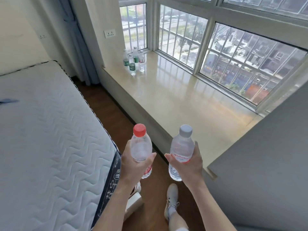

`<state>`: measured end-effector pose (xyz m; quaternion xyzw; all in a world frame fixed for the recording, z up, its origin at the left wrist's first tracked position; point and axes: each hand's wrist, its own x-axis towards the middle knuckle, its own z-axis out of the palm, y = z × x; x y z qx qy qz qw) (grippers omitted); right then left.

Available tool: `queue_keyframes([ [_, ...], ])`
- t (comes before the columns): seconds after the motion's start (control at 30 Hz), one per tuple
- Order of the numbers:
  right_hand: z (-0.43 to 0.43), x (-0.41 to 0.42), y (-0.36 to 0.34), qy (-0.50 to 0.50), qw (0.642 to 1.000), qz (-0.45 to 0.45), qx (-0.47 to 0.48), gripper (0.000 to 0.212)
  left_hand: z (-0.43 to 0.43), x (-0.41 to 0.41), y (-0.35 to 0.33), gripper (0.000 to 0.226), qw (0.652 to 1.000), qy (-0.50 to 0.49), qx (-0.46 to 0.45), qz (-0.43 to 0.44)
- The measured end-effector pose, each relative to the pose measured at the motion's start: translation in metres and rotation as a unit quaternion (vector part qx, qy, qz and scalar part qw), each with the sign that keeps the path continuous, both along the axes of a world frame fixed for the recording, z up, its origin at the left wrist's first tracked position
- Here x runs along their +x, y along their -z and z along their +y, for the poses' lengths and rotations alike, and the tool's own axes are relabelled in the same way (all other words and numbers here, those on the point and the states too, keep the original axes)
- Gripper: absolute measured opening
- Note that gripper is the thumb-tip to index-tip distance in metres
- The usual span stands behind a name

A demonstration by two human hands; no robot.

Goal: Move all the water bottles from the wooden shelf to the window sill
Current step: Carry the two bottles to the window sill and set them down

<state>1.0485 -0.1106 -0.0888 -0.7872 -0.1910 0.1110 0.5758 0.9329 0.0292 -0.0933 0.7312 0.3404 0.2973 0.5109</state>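
Water bottles (134,61) stand close together in a small bunch on the window sill (183,97), far up at 11 o'clock in the head view, near the corner by the window (241,64). Two more bottles are held low in the middle. The left hand (133,161), at about 7 o'clock, has its fingers and thumb curled round the red-cap bottle (141,147), which points up. The right hand (191,162), at about 5 o'clock, has its fingers wrapped round the grey-cap bottle (181,147), which leans a little to the right. Both held bottles look clear and are over the brown floor (103,104), apart from each other and not touching the sill. A big white bed (41,130) fills the 9 o'clock side. One white shoe (172,197) shows at 6 o'clock.
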Motion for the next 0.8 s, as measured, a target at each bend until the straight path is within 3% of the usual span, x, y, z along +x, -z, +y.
queue_keyframes([
  [0.2, 0.070, 0.085, 0.001, -0.054, 0.998, 0.017, 0.005, 0.063, 0.060, 0.074, 0.001, 0.060, 0.999, -0.053, 0.008, -0.001],
  [0.47, 0.171, 0.195, -0.009, -0.136, 0.990, 0.043, 0.009, 0.055, 0.137, 0.163, -0.013, 0.066, 0.989, -0.142, 0.041, 0.000],
  [0.8, 0.291, 0.237, 0.000, -0.233, 0.971, 0.053, 0.004, 0.058, 0.225, 0.187, -0.006, 0.071, 0.971, -0.236, 0.035, 0.001],
])
